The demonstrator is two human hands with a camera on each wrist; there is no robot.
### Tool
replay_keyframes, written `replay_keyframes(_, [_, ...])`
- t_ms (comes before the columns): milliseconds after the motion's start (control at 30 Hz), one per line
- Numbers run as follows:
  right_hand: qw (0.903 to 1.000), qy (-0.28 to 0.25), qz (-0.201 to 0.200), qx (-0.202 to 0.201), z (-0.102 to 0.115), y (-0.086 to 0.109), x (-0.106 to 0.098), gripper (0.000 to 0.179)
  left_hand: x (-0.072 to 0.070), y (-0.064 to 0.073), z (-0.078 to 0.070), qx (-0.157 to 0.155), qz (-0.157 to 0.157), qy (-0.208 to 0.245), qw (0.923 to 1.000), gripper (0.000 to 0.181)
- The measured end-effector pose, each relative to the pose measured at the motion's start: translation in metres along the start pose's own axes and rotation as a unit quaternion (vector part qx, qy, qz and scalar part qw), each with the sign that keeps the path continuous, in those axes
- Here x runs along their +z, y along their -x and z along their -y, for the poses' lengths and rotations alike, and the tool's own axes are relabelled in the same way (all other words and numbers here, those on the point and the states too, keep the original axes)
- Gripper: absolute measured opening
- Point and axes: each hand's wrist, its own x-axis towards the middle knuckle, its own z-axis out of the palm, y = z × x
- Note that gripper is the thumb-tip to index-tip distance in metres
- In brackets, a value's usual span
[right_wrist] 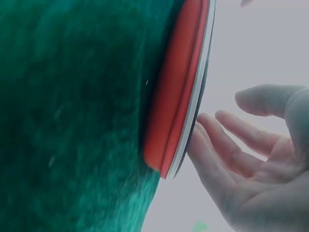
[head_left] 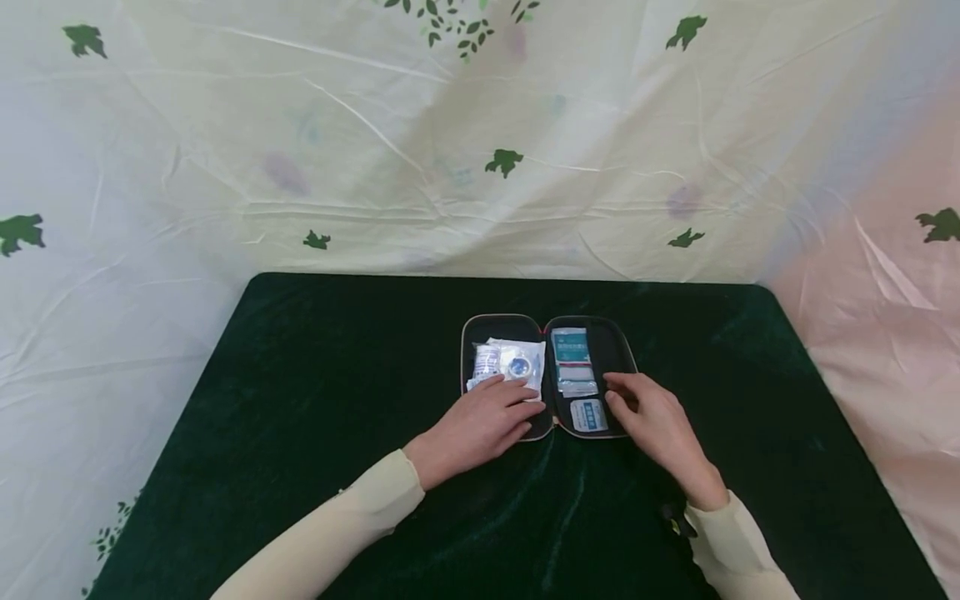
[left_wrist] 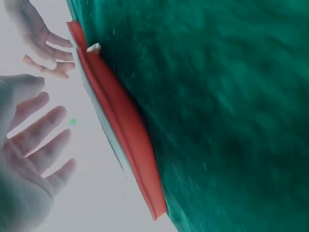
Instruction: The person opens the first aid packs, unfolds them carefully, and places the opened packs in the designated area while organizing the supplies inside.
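Observation:
A zip case (head_left: 611, 342), red outside and black inside, lies unfolded flat on the table. My left hand (head_left: 483, 421) is over its left half, fingers spread and loosely straight, close above clear and white packets (head_left: 534, 357). Teal and white sachets (head_left: 572, 348) fill part of the right half, with a small blue-and-white packet (head_left: 588, 415) below them. At the right rim is my right hand (head_left: 660, 421), fingers lightly bent and the thumb apart from them. In the right wrist view, its fingers (right_wrist: 210, 159) reach right at the rim of the red shell (right_wrist: 176, 92), with nothing held.
Dark green velvet cloth (head_left: 315, 375) covers the table around the case. Behind and at both sides hangs a pale curtain (head_left: 585, 225) with green leaf-like prints. A small dark object (head_left: 675, 521) shows beside the right cuff.

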Motion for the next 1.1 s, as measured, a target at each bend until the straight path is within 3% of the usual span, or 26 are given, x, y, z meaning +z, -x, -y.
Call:
replay_keyframes(167, [0.9985,-0.024,-0.040,-0.026,0.007,-0.003,0.008,0.032,-0.012,0.014,0.010,-0.035,-0.066,0.014,0.9971,0.038])
replay_keyframes(333, [0.9962,-0.052,-0.054,-0.044,0.015,-0.006,0.016,0.033,-0.017,0.029,0.020,-0.098,-0.087,0.016,0.9913,0.051])
replay_keyframes(533, [0.9927,-0.079,-0.054,-0.073,0.026,-0.009,0.027,0.035,-0.018,0.043,0.028,-0.169,-0.052,0.019,0.9841,0.076])
replay_keyframes(733, [0.9917,-0.080,-0.045,-0.091,0.040,-0.014,0.040,0.036,-0.016,0.049,0.033,-0.213,0.014,0.035,0.9764,0.094])
replay_keyframes(833, [0.9915,-0.078,-0.035,-0.098,0.048,-0.016,0.046,0.037,-0.014,0.052,0.035,-0.228,0.045,0.044,0.9716,0.099])
replay_keyframes(1100, [0.9920,-0.062,0.003,-0.110,0.067,-0.026,0.061,0.039,-0.011,0.055,0.041,-0.239,0.087,0.044,0.9662,0.097])
